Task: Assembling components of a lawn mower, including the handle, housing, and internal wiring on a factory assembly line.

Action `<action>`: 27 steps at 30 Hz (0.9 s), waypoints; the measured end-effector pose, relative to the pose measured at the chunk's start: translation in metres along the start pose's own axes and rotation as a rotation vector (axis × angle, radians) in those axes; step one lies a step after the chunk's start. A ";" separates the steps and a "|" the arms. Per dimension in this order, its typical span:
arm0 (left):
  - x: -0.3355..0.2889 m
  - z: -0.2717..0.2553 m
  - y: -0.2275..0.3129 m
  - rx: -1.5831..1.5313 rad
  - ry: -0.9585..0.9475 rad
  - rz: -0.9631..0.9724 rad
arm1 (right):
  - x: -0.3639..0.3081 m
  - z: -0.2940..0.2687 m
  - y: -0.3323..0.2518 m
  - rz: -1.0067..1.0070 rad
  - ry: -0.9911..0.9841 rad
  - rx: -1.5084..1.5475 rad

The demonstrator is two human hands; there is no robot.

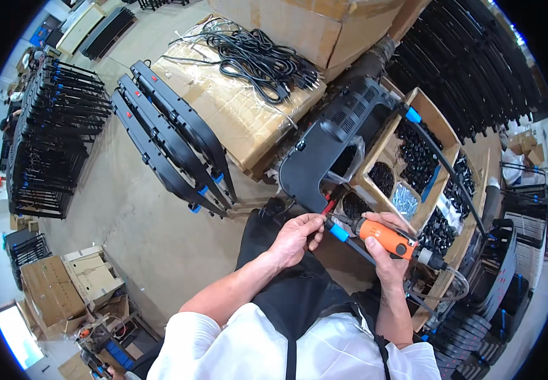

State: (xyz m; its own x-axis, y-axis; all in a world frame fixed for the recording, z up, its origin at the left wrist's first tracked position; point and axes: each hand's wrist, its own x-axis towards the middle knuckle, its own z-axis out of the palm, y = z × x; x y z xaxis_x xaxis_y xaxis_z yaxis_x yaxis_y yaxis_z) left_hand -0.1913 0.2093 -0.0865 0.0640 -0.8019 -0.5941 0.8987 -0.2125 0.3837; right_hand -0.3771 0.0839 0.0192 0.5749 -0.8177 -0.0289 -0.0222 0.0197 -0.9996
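My right hand (388, 259) is wrapped round an orange power screwdriver (381, 235), its nose pointing left to the corner of a black frame part. A hose (457, 285) runs from the tool's back end. My left hand (296, 244) is closed in a pinch at that same corner, close to the tool's tip; whatever lies between the fingertips is too small to make out. Just right of these fingers, a blue sleeve (339, 232) sits on a black tube. The black plastic housing (305, 168) with vent slots extends away from me beyond both hands.
A wooden compartment box (416, 101) at the right holds black small parts and silver screws (405, 199). Black power cords (248, 54) lie on a cardboard box (210, 107). Several black frames (160, 136) stand left of it. More frames (52, 139) are stacked farther left.
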 end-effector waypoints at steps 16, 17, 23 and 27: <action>0.006 -0.022 -0.016 -0.236 0.019 -0.284 | -0.058 0.032 0.023 0.026 0.056 -0.119; 0.006 -0.024 -0.017 -0.242 0.016 -0.300 | -0.058 0.034 0.025 -0.014 0.050 -0.167; 0.013 -0.036 -0.011 -0.329 -0.055 -0.412 | -0.051 0.048 0.021 0.018 0.040 -0.248; 0.011 -0.025 -0.011 -0.246 0.012 -0.377 | -0.043 0.056 0.022 0.006 0.086 -0.303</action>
State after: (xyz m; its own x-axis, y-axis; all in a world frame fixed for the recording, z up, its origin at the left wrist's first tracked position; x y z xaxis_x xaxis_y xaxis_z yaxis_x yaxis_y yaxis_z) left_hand -0.1894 0.2162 -0.1147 -0.2843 -0.6872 -0.6685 0.9365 -0.3484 -0.0401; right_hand -0.3565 0.1520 -0.0018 0.5029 -0.8641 -0.0215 -0.2760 -0.1369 -0.9514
